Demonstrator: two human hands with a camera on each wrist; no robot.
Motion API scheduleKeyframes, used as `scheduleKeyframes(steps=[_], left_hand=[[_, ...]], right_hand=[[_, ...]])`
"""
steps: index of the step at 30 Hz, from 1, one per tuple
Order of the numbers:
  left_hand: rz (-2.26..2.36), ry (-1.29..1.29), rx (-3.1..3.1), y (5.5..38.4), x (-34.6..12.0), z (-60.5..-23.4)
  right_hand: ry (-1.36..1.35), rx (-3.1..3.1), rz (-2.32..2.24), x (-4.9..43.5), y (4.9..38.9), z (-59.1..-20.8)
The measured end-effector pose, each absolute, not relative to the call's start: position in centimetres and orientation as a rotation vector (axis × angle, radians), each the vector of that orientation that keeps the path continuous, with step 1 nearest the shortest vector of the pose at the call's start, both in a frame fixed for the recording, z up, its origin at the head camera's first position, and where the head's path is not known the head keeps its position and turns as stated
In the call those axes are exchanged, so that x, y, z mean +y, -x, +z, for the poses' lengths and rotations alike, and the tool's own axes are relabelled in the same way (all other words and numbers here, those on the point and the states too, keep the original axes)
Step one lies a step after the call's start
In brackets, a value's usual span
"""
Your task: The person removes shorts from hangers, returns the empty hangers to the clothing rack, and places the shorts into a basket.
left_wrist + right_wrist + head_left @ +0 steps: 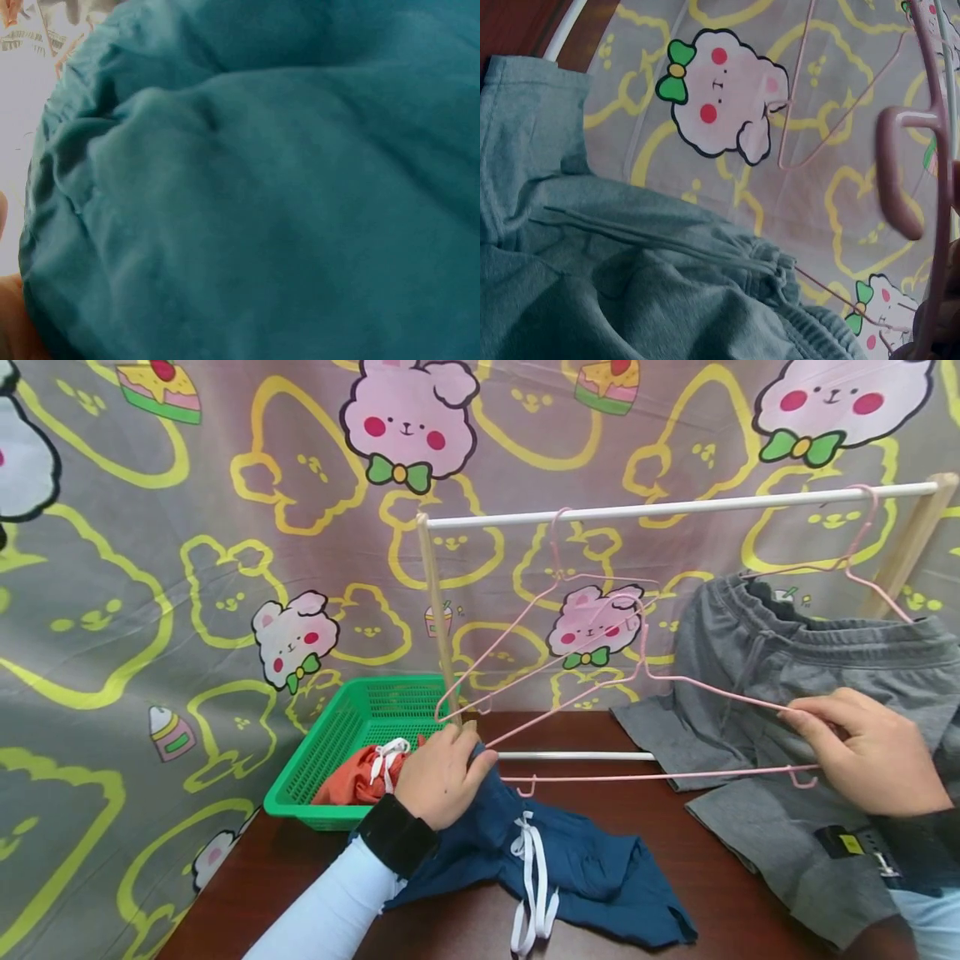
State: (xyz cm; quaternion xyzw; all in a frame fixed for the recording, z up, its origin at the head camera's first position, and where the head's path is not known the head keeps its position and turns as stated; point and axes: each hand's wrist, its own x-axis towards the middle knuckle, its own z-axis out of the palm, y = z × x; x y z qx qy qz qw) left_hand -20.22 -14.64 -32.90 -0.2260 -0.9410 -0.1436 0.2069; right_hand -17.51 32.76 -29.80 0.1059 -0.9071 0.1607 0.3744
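My left hand (442, 781) grips the waistband of navy shorts (592, 868) with a white drawstring, at the left end of a pink hanger (600, 778). That end of the hanger is hidden by the hand and cloth. Between thumb and fingers, my right hand (873, 747) pinches the hanger's right end, keeping it raised above the table. The shorts' lower part lies on the dark table (217, 893). Blue-green cloth of the shorts (262, 210) fills the left wrist view. The hanger's small hook (891, 172) shows close up in the right wrist view.
Behind stands a rack with a white rail (675, 508). Another pink hanger (510, 625) hangs there, and grey drawstring shorts (855, 652) hang on a hanger at the right. A green basket (322, 735) at the left holds orange-red clothing (348, 783).
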Motion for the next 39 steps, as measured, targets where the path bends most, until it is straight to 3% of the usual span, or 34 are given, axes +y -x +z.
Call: scheduleKeyframes(steps=[16,39], left_hand=[[-0.338,0.645,-2.824,19.4,-14.7,-36.5],[-0.396,0.658,-2.651,20.6,-15.9,-35.1]], right_hand=[[-0.269,-2.370,0.311,33.9,17.2,-29.1],[-0.010,-2.520,0.590,33.7,16.3,-29.1]])
